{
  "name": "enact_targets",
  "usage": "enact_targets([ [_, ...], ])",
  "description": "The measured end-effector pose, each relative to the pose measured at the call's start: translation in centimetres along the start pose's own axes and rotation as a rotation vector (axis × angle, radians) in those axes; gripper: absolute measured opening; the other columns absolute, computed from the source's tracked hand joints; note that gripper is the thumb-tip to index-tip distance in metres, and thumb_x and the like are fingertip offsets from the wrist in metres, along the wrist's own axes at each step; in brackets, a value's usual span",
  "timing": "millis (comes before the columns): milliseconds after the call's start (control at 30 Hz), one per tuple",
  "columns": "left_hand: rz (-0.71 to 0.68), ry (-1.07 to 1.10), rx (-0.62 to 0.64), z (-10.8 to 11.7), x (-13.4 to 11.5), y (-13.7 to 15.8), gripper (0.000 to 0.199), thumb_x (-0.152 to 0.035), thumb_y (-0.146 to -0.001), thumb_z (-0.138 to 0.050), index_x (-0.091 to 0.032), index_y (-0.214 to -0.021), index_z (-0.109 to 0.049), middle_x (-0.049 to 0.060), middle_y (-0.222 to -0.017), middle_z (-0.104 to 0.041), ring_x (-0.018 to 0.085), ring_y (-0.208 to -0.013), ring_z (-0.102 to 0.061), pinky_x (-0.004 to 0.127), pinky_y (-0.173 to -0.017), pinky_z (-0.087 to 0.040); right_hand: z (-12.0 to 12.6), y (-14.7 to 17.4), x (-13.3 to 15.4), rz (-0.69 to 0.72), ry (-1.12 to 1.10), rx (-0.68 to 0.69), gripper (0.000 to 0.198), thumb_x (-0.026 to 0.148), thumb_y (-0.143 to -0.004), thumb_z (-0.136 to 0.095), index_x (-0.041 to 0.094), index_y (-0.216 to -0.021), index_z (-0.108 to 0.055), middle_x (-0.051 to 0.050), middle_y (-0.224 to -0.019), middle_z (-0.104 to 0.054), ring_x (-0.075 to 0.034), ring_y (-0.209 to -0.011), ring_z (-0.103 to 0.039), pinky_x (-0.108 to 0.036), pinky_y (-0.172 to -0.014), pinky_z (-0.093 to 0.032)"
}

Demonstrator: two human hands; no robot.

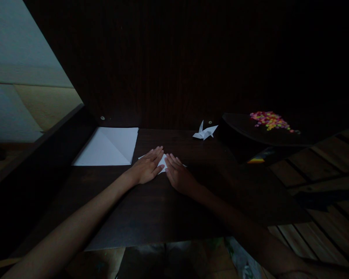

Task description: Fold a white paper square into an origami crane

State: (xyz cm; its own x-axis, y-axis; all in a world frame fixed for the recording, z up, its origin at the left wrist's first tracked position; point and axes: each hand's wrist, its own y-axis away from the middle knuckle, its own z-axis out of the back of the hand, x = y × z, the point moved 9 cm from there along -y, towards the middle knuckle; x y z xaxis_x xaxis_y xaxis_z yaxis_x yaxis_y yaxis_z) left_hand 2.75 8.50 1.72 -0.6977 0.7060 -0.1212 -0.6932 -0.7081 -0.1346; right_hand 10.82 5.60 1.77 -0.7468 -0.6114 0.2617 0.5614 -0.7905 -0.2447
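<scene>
The fingers (157,154) of the left hand (146,169) are laid out straight and nearly together, with the thumb set apart; those of the right hand (179,175) are extended likewise, and nothing is pinched. Beneath both hands a folded white paper (162,162) is held flat, its middle seen between the fingers and its pointed ends showing past them on either side; the rest is covered by the hands, so its full outline cannot be told.

The fingers are supported on a dark wooden tabletop (139,217), whose near edge is seen well below them. Beyond the fingertips, the surface is closed off by a tall dark panel (163,69), and well to their left by a low side board (37,155), past which a pale wall (31,46) is seen. The room is dimly lit, and the right forearm is sunk in shadow.

To the left of the fingers, square white sheets (104,147) are stacked, the top one marked by a diagonal crease. Ahead and to their right, a folded paper bird (205,134) is placed near the panel. Farther right, small bright pieces (270,120) are heaped on a raised dark shelf (241,122), by which that side is obstructed; beyond it, wooden slats (322,236) are seen.
</scene>
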Motion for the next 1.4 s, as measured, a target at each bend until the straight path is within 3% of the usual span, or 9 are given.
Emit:
enact_targets([
  [167,0.019,-0.018,-0.021,0.1,0.1,0.1,0.062,-0.045,-0.099,-0.021,-0.006,-0.147,-0.025,0.019,-0.155,-0.023,0.025,-0.145,-0.014,0.043,-0.117,-0.02,0.1,0.2,0.0,-0.019,0.007,-0.02,0.05,0.022,-0.097,-0.031,-0.002,-0.139,-0.041,-0.024,-0.147,-0.036,-0.03,-0.142,-0.028,-0.049,-0.115,-0.028],
  [467,0.049,-0.046,0.058,-0.3,0.3,0.1,0.06,-0.042,-0.1,-0.017,-0.006,-0.148,-0.024,0.016,-0.156,-0.019,0.023,-0.146,-0.012,0.041,-0.118,-0.015,0.4,-1.1,0.3,-0.026,0.047,-0.021,0.053,0.031,-0.1,-0.027,0.0,-0.142,-0.038,-0.021,-0.149,-0.034,-0.029,-0.142,-0.028,-0.048,-0.115,-0.027],
  [900,0.039,-0.004,-0.011,0.3,0.5,2.0,0.059,-0.043,-0.1,-0.02,-0.009,-0.149,-0.021,0.016,-0.156,-0.021,0.025,-0.145,-0.014,0.045,-0.117,-0.019,0.4,-0.5,-1.3,-0.039,0.078,0.07,0.057,0.037,-0.098,-0.032,0.008,-0.147,-0.029,-0.015,-0.154,-0.026,-0.028,-0.144,-0.022,-0.051,-0.115,-0.023],
  [1167,0.063,-0.016,-0.066,2.4,-0.7,3.4,0.052,-0.041,-0.099,-0.028,-0.007,-0.133,-0.048,0.019,-0.143,-0.046,0.027,-0.135,-0.041,0.043,-0.113,-0.035,0.6,-0.7,-4.0,-0.109,0.087,0.188,0.062,0.054,-0.095,-0.037,0.022,-0.148,-0.031,-0.01,-0.157,-0.021,-0.036,-0.145,0.0,-0.066,-0.111,-0.002],
  [1400,0.046,0.119,-0.052,4.1,-2.1,3.1,0.039,-0.034,-0.098,-0.035,-0.016,-0.112,-0.066,0.009,-0.111,-0.07,0.024,-0.116,-0.059,0.038,-0.1,-0.048,2.3,-2.4,-6.6,-0.224,0.076,0.152,0.059,0.055,-0.09,-0.048,0.019,-0.136,-0.051,-0.013,-0.152,-0.033,-0.036,-0.145,-0.006,-0.065,-0.112,0.0],
])
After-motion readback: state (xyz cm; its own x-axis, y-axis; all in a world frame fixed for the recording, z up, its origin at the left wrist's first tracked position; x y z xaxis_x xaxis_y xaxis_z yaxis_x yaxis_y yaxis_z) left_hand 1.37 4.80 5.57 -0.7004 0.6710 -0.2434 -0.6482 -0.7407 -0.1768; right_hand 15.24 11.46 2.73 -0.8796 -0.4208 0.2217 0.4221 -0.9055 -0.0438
